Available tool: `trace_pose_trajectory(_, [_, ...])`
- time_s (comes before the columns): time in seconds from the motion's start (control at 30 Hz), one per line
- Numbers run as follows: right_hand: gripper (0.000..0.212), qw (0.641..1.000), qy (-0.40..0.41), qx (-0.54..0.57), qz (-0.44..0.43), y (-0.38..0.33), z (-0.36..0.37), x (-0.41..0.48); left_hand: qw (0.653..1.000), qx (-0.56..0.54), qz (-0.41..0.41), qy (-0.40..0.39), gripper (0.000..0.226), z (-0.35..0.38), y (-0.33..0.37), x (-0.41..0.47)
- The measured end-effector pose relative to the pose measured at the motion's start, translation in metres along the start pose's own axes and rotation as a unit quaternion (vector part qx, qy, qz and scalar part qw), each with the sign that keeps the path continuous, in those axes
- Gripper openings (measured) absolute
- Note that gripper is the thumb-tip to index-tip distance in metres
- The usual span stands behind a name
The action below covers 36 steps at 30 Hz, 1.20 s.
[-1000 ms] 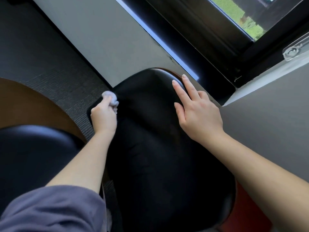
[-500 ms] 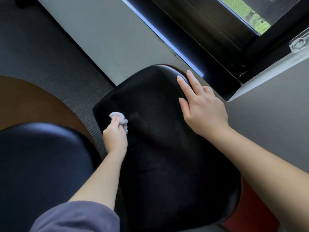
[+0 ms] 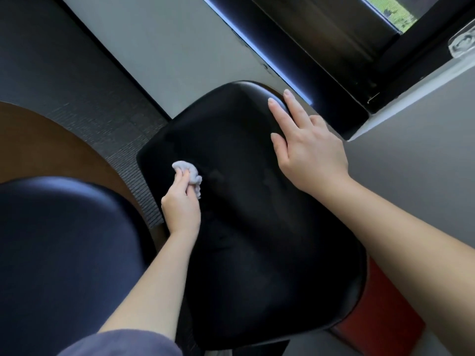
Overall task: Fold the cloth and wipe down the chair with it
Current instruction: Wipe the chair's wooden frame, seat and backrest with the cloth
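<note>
Since the earlier frames, our left hand (image 3: 181, 201) has carried the cloth (image 3: 189, 173) from the seat's far-left edge inward onto the cushion.

Item 1, cloth: pale grey, bunched small, pinched in the left hand's curled fingers (image 3: 180, 179) and pressed on the chair seat (image 3: 257, 227); most of it shows just beyond the fingertips (bunched, we judge, to concentrate rubbing pressure).

Item 2, right hand (image 3: 308, 150): holds nothing, its fingers (image 3: 279, 109) spread flat and reaching the seat's far rim, likely steadying the chair against the strokes.

Item 3, second dark seat (image 3: 64, 253): well apart from the left fingers, untouched.

Status: wiping under way; the middle and near seat, we judge, remain.
</note>
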State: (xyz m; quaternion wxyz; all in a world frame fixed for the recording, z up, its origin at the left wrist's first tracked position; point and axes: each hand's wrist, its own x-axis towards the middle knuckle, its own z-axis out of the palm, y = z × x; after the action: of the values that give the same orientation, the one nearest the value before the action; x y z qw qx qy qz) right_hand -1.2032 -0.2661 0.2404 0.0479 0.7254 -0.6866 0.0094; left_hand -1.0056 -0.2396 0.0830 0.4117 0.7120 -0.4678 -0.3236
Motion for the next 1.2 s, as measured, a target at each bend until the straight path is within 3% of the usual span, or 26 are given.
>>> trace_pose_trajectory(0.1, [0.054,1.0,-0.001,0.002,0.001,0.001,0.0,0.001,0.993,-0.023,0.113,0.02,0.04,0.003,0.029,-0.004])
trace_pose_trajectory(0.17, [0.054,1.0,-0.002,0.004,0.002,0.001,0.0,0.001,0.986,-0.034,0.161,-0.012,0.041,0.015,0.034,-0.014])
trace_pose_trajectory(0.23, [0.054,1.0,-0.003,0.004,0.002,0.001,0.0,0.001,0.988,-0.028,0.146,-0.034,0.042,0.021,0.019,-0.022])
trace_pose_trajectory(0.37, [0.054,1.0,-0.006,0.004,0.005,0.0,0.0,0.001,0.998,0.006,0.019,-0.058,0.039,-0.002,-0.019,-0.033])
trace_pose_trajectory(0.43, [0.054,1.0,-0.006,0.003,0.003,0.0,-0.001,0.001,0.999,0.005,0.007,-0.046,0.038,-0.011,-0.016,-0.038])
trace_pose_trajectory(0.53, [0.054,1.0,-0.006,0.005,0.003,0.001,-0.001,0.001,0.992,-0.031,0.12,-0.022,0.041,-0.002,0.021,-0.045])
trace_pose_trajectory(0.63, [0.054,1.0,-0.007,0.007,0.005,0.001,-0.001,0.001,0.977,-0.041,0.204,-0.055,0.044,0.013,0.04,-0.053])
trace_pose_trajectory(0.73, [0.053,1.0,-0.006,0.009,0.006,0.001,-0.001,0.002,0.981,-0.014,0.18,-0.075,0.045,0.013,0.016,-0.053])
trace_pose_trajectory(0.93, [0.053,1.0,-0.017,0.019,0.013,-0.001,-0.005,0.002,0.994,0.04,0.004,-0.099,0.041,-0.019,-0.019,-0.061])
trace_pose_trajectory(1.0, [0.053,1.0,-0.02,0.016,0.01,-0.001,-0.005,0.002,0.996,0.007,0.043,-0.072,0.042,-0.018,0.002,-0.059])
trace_pose_trajectory(1.07, [0.054,1.0,-0.026,0.009,0.0,0.0,-0.006,0.001,0.989,-0.027,0.133,-0.055,0.045,-0.009,0.034,-0.061])
trace_pose_trajectory(1.2, [0.055,0.999,-0.044,0.01,-0.008,0.009,-0.009,-0.018,0.969,-0.043,0.222,-0.097,0.044,0.006,0.055,-0.079])
